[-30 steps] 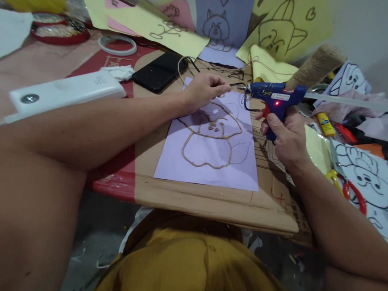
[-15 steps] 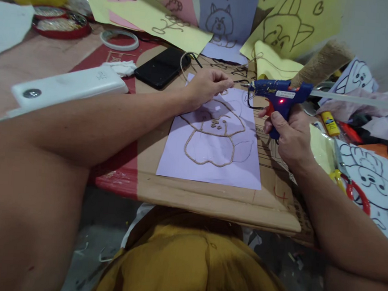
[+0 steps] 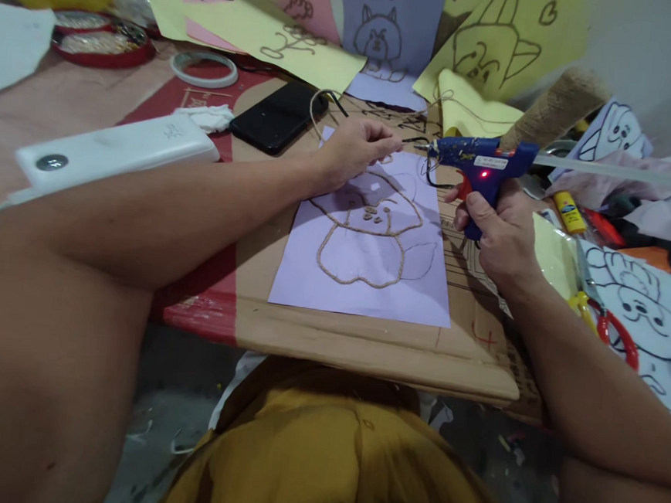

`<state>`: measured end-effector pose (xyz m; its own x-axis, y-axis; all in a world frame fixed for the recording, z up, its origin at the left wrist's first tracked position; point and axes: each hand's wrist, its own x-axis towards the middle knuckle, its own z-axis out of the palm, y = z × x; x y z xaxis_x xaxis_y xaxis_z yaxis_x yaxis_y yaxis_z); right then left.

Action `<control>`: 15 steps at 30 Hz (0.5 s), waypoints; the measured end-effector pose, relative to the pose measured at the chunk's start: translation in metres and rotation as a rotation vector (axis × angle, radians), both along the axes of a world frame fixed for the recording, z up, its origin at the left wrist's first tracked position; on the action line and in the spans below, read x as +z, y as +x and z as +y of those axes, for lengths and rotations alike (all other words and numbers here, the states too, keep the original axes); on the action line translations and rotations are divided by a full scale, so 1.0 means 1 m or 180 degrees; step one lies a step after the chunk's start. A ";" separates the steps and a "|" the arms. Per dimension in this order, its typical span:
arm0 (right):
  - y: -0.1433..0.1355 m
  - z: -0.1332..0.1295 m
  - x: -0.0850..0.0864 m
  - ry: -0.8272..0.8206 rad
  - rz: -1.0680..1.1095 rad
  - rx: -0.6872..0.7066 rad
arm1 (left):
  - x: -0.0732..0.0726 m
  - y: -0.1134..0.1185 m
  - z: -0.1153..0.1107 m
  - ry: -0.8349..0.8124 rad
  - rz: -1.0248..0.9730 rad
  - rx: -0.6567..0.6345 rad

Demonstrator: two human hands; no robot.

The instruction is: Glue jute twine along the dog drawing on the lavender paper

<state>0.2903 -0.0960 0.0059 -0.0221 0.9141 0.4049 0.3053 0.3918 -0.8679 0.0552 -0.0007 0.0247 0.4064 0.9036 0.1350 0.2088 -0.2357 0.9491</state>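
Observation:
My left hand (image 3: 352, 150) is pinched above the top of a purple sheet (image 3: 360, 300), on what looks like a piece of twine (image 3: 313, 109); its loop rises behind the wrist, and the end at my fingertips is barely visible. On the sheet, an animal drawing has its head and body outlined in glued twine, while the tail at right is only a thin drawn line. My right hand (image 3: 508, 234) grips a blue hot glue gun (image 3: 487, 159) with a lit red light. Its nozzle points left, right by my left fingertips. A clear glue stick (image 3: 614, 173) protrudes from its back.
Left are a black phone (image 3: 279, 117), a white power bank (image 3: 116, 149) and a roll of tape (image 3: 203, 69). A twine spool (image 3: 559, 106) stands behind the glue gun. Scissors (image 3: 608, 327) and printed drawings (image 3: 645, 307) lie at right. Finished twine pictures (image 3: 381, 38) lean at the back.
Both hands and the glue gun hold nearly the same place. The whole view has shifted very slightly.

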 end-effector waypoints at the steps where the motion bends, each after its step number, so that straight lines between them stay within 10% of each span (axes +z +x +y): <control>1: 0.000 0.000 -0.001 0.0003 -0.0020 0.0003 | 0.000 0.000 0.000 0.0003 -0.0006 -0.0001; 15: 0.002 0.001 0.001 0.0131 -0.0168 0.0059 | -0.003 0.002 0.003 0.0041 -0.0075 0.0071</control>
